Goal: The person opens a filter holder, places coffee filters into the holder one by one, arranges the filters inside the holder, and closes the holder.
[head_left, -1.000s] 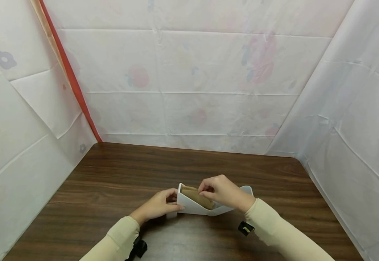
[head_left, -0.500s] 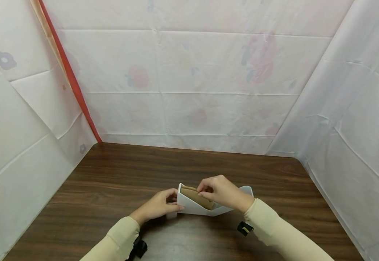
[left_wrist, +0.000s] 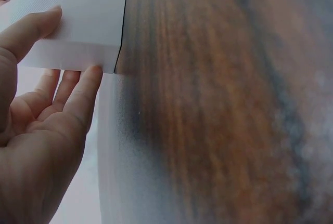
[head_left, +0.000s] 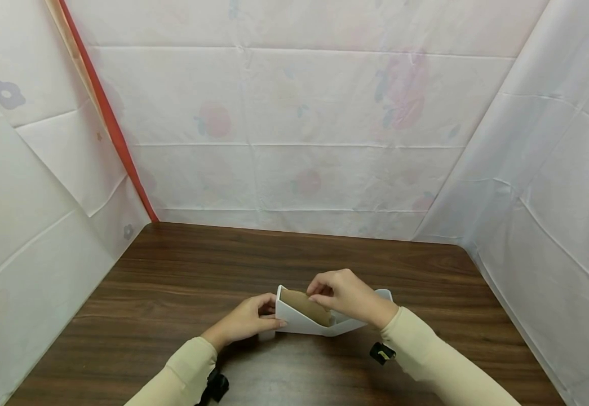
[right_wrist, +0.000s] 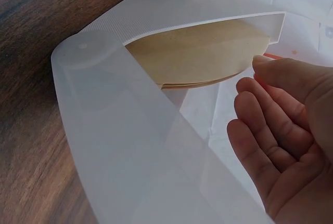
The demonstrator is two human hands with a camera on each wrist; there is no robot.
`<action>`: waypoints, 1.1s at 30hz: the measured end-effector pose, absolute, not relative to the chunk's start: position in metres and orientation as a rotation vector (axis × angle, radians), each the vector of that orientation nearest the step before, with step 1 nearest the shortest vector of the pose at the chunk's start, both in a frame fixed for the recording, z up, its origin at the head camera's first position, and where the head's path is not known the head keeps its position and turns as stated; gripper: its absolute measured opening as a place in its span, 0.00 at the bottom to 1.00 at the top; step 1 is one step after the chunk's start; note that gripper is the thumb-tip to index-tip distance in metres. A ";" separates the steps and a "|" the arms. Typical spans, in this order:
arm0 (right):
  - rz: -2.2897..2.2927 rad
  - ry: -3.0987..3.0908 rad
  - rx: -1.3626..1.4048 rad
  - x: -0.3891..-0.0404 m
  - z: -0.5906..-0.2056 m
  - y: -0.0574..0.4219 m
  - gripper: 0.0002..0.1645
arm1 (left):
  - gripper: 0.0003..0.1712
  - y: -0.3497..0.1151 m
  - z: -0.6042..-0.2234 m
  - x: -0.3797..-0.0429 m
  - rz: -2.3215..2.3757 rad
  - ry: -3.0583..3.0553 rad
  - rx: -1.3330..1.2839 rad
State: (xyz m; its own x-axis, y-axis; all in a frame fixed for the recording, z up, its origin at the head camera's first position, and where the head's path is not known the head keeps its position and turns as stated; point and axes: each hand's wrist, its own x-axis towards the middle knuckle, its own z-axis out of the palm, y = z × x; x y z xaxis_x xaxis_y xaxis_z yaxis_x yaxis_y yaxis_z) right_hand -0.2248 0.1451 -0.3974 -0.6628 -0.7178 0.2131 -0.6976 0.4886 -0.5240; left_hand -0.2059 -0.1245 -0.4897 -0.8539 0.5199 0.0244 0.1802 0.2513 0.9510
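A white box (head_left: pixel 298 321) with a translucent hinged lid (right_wrist: pixel 130 135) swung open lies on the table. Inside is a stack of brown paper coffee filters (right_wrist: pixel 200 52), their curved edges showing at the opening. My left hand (head_left: pixel 246 320) grips the box's left end, thumb on the near wall and fingers beneath, as the left wrist view shows. Over the opening, my right hand (head_left: pixel 347 296) pinches the edge of the filters between thumb and forefinger. Its other fingers (right_wrist: pixel 250 133) are loosely curled beside the stack.
The dark wood table (head_left: pixel 198 265) spreads around the box. White patterned sheets (head_left: pixel 294 113) hang behind it and on both sides, with a red strip (head_left: pixel 106 107) at the left corner. Black wrist cameras (head_left: pixel 381 353) sit under both sleeves.
Half a second ago a gap showed between the filters at the back; now they lie closer together as one surface. My right hand has shifted very slightly; my left hand stays put.
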 end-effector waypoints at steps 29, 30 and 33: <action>-0.808 2.705 -1.172 -0.224 -0.375 0.183 0.12 | 0.20 -0.124 -0.489 -0.205 1.631 2.246 0.639; -0.804 2.706 -1.162 -0.224 -0.374 0.186 0.12 | 0.20 -0.124 -0.490 -0.205 1.632 2.245 0.642; -0.789 2.711 -1.125 -0.222 -0.370 0.192 0.13 | 0.20 -0.124 -0.490 -0.205 1.633 2.241 0.641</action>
